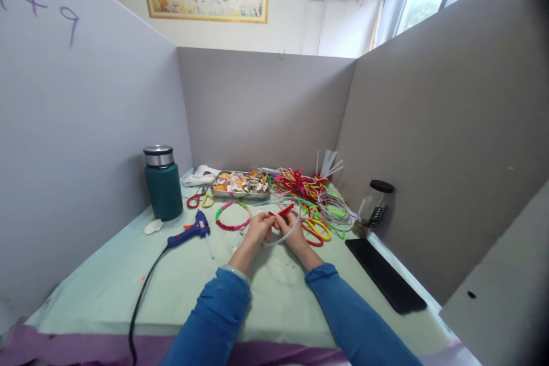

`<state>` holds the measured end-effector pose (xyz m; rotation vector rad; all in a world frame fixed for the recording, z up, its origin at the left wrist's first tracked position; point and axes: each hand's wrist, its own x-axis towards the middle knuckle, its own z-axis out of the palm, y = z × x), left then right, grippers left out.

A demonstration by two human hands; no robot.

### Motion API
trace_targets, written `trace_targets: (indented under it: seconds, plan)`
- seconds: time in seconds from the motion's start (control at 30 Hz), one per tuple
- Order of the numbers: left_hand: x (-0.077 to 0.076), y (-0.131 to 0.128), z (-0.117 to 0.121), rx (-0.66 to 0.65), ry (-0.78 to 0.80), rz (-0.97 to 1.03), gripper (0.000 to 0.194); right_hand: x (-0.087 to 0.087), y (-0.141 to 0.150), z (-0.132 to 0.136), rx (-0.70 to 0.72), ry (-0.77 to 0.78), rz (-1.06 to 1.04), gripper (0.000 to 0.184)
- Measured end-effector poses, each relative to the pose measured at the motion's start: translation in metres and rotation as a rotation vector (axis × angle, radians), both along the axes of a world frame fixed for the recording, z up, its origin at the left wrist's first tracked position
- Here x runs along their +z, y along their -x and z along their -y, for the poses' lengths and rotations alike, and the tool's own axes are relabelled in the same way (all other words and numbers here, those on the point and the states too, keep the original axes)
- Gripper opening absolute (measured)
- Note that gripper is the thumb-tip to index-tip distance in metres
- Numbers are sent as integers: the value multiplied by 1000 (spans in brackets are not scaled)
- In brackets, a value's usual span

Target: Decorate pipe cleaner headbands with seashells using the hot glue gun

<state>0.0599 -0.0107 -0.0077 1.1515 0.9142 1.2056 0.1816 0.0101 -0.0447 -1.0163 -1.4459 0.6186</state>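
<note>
My left hand [259, 230] and my right hand [297, 235] meet over the middle of the table, fingers pinched close together. Between their fingertips is a red pipe cleaner [286, 210], its free end pointing up and right. A pale, translucent tube [281, 240] curves in a loop from the fingers across my right hand; the part of it at the fingertips is hidden. Just left of the hands lies a ring wrapped in pink, green and red [219, 224]. Scissors with red and yellow handles [315, 240] rest beside my right hand.
A blue glue gun [186, 234], white spoon [153, 227] and green flask [163, 191] stand left. Behind are small scissors [194, 201], a shell tray [240, 194] and heaped pipe cleaners [300, 186]. Right are a clear jar [375, 206] and black slab [386, 277]. Partitions [266, 108] enclose the table.
</note>
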Motion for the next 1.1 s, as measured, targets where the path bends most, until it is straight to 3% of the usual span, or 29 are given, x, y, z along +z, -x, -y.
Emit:
trace_targets:
  seconds: [0.2, 0.43, 0.67, 0.73, 0.9, 1.1]
  plan:
    - [-2, 3, -3, 61, 34, -8, 37, 7, -1, 4, 145, 79, -124, 32]
    - [2, 4, -1, 49, 108, 22, 34, 12, -6, 5, 154, 98, -137, 33]
    - [8, 10, 3, -61, 322, 48, 28, 7, -7, 5, 108, 37, -6, 30]
    - [6, 9, 3, -23, 281, 25, 28, 6, -8, 4, 97, 28, -2, 30]
    - [-3, 2, -4, 189, -4, -102, 27, 8, -7, 2, 93, 80, -119, 32]
    - [-6, 0, -8, 265, -176, -270, 12, 10, -6, 0, 89, 82, -224, 32]
